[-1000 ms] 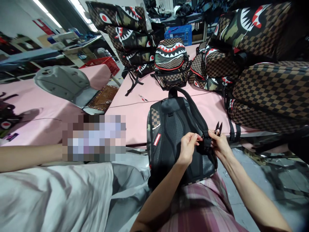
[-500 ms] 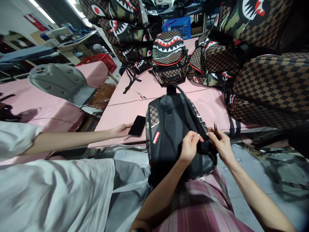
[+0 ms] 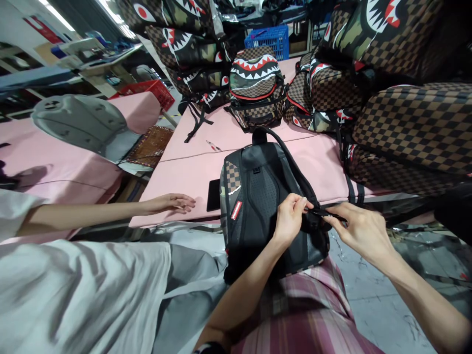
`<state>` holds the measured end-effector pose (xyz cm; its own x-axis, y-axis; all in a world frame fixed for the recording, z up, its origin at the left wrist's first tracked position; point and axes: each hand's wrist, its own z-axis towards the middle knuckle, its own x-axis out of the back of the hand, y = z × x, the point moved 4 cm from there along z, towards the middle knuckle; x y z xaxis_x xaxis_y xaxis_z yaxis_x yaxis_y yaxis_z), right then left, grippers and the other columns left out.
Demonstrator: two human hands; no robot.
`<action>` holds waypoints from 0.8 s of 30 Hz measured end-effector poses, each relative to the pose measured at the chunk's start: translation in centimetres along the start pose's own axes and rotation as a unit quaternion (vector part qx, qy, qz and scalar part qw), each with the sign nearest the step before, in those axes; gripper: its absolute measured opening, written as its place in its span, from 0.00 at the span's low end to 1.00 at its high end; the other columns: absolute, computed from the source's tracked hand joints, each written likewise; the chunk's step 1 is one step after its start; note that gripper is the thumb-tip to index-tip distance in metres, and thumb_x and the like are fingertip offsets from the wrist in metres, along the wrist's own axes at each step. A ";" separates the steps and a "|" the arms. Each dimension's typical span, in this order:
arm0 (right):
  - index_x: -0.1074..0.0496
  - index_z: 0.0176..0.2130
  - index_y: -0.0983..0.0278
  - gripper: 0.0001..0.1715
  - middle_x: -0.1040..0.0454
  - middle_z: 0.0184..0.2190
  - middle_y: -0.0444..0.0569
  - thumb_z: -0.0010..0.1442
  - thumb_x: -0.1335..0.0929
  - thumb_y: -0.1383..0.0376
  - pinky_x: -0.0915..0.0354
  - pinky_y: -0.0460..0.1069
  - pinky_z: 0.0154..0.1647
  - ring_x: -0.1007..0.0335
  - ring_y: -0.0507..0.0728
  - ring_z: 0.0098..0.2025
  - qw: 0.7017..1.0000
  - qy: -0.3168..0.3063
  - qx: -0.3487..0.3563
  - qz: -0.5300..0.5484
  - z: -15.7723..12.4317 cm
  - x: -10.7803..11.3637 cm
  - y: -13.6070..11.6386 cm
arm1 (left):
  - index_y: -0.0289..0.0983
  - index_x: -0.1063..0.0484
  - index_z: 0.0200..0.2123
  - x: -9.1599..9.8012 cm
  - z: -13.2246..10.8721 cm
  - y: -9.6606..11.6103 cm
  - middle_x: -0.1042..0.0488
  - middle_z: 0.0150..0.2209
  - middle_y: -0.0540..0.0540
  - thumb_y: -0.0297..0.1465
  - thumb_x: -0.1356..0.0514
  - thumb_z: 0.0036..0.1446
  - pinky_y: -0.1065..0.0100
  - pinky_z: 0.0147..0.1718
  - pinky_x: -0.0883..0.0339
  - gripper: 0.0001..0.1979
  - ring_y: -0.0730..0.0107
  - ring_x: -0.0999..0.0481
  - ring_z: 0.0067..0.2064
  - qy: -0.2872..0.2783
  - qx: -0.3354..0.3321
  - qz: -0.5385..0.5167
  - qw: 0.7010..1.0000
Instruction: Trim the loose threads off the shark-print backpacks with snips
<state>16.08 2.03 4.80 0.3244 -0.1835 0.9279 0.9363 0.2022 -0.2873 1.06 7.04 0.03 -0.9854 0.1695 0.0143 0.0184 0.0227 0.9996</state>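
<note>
A black-backed backpack (image 3: 258, 196) rests against my lap and the table edge, its padded back facing up, with a brown check panel and a small red label at the left side. My left hand (image 3: 289, 221) is closed in a pinch at the backpack's shoulder strap (image 3: 300, 179), near its lower end. From the right, my right hand (image 3: 363, 231) grips small dark thread snips (image 3: 322, 212), their tips pointing left and close to my left fingertips. Whatever fine piece lies between those fingertips is too small to make out.
Another person's hand (image 3: 173, 202) lies over the pink table (image 3: 184, 172) on the left, beside a black phone (image 3: 213, 195). Red-handled snips (image 3: 213, 146) lie farther back. Stacked check backpacks (image 3: 416, 130) stand right and back; a blue crate (image 3: 267, 42) is behind.
My right hand has swung outward to the right, and the snips now point left instead of up. The other person's hand has let go of the phone and drawn left.
</note>
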 end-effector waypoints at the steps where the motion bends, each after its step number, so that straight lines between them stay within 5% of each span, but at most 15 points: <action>1: 0.25 0.37 0.60 0.13 0.24 0.34 0.46 0.59 0.36 0.58 0.44 0.47 0.26 0.28 0.55 0.32 1.000 -0.006 0.007 -0.018 0.2 0.0 -0.1 | 0.36 0.32 0.29 -0.1 0.0 0.1 0.26 0.29 0.48 0.38 0.47 0.58 0.71 0.34 0.34 0.13 0.73 0.28 0.31 -0.002 -0.006 0.014 1.000; 7: 0.25 0.38 0.60 0.13 0.24 0.34 0.45 0.59 0.36 0.59 0.48 0.47 0.23 0.28 0.54 0.29 0.993 -0.057 0.026 -0.100 1.0 0.4 -0.5 | 0.36 0.32 0.29 -0.5 0.2 0.1 0.25 0.30 0.48 0.38 0.48 0.58 0.71 0.34 0.35 0.13 0.73 0.28 0.31 -0.008 -0.013 0.037 0.999; 16: 0.25 0.37 0.56 0.11 0.22 0.33 0.42 0.57 0.35 0.58 0.44 0.47 0.26 0.27 0.57 0.33 0.985 -0.156 -0.020 -0.065 2.6 0.5 0.1 | 0.36 0.32 0.28 -0.4 0.1 0.2 0.25 0.29 0.49 0.38 0.48 0.58 0.72 0.34 0.35 0.13 0.74 0.28 0.31 -0.012 -0.016 0.046 0.999; 24: 0.24 0.36 0.57 0.11 0.22 0.31 0.44 0.55 0.35 0.59 0.46 0.47 0.24 0.27 0.57 0.31 0.986 -0.159 -0.023 -0.053 3.0 0.6 -0.1 | 0.35 0.32 0.28 -0.5 0.2 0.1 0.26 0.28 0.47 0.37 0.47 0.58 0.71 0.34 0.34 0.12 0.73 0.28 0.31 -0.011 -0.008 0.020 1.000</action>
<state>15.81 4.74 6.12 0.1724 0.1105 0.9788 0.9701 0.1536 -0.1882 1.60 7.12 0.09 -0.9798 0.1923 0.0545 0.0554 -0.0008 0.9985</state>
